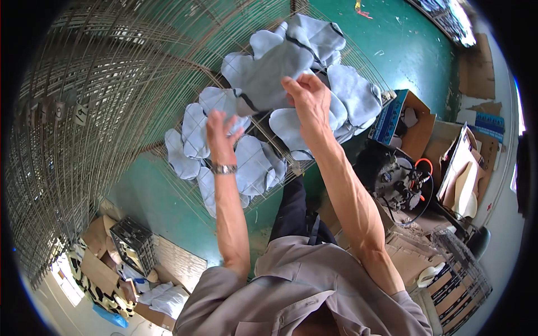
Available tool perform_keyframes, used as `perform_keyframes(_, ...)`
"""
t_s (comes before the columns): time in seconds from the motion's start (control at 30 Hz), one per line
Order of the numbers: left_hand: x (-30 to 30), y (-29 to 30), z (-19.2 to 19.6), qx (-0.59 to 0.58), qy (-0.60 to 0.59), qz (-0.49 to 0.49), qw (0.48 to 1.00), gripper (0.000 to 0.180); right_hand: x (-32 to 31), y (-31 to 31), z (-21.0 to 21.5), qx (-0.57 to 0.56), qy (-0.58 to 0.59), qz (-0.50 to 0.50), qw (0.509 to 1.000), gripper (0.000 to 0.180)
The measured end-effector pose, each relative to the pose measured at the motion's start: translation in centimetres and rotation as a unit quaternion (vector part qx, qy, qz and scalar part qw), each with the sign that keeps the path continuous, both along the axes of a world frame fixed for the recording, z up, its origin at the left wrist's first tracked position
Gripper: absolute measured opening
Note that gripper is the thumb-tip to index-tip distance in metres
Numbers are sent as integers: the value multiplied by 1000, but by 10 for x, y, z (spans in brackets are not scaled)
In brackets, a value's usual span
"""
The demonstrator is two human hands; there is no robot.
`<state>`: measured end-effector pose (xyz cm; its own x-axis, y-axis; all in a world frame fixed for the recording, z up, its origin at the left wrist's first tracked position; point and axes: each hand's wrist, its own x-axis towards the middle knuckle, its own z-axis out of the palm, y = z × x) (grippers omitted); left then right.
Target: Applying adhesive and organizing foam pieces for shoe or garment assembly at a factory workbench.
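View from a person's head, looking down at two bare forearms reaching over a wire rack [361, 51] spread with soft, rounded grey-blue pieces [356, 92]. One large grey-blue piece [272, 75] lies near the middle of the rack, between and beyond the two hands, its long axis slanting from lower left to upper right.

The right hand [311, 102] is the nearer one, at the piece's right edge, its fingers bent with the thumb drawn in; they look as if they pinch that edge, but the hand hides the contact, so I cannot tell. The left hand [222, 139], blurred, is just below the piece's lower-left end, its fingers loosely spread and grasping nothing visible.

Counting: two hands, one wristwatch [225, 168] on the left wrist, and at least a dozen grey-blue pieces, overlapping so that some edges are lost. One dense bank of wire grids [95, 112] fills the left side. On the right are one open blue-sided box [389, 119] and one dark machine [395, 175] with an orange hose. One black crate [133, 243] sits at lower left. The floor [417, 61] is green.
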<state>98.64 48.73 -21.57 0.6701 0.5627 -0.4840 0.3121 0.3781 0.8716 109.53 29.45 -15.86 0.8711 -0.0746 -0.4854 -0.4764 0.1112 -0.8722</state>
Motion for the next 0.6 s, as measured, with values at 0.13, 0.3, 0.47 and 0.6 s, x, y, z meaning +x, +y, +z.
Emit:
perform_keyframes(0.13,-81,-16,-56,-91,108,-37,989,63,-6,13,-17,-48,8,19,999,35)
perform_keyframes(0.3,-143,-52,-62,-139,187,-104,967,48,14,39,-41,-42,88,89,991,36)
perform_keyframes(0.47,-159,-53,-54,-120,143,-110,976,46,19,88,-46,5,55,82,995,35)
perform_keyframes(0.6,-153,-47,-61,-99,132,-100,981,45,8,105,-75,6,54,50,997,33)
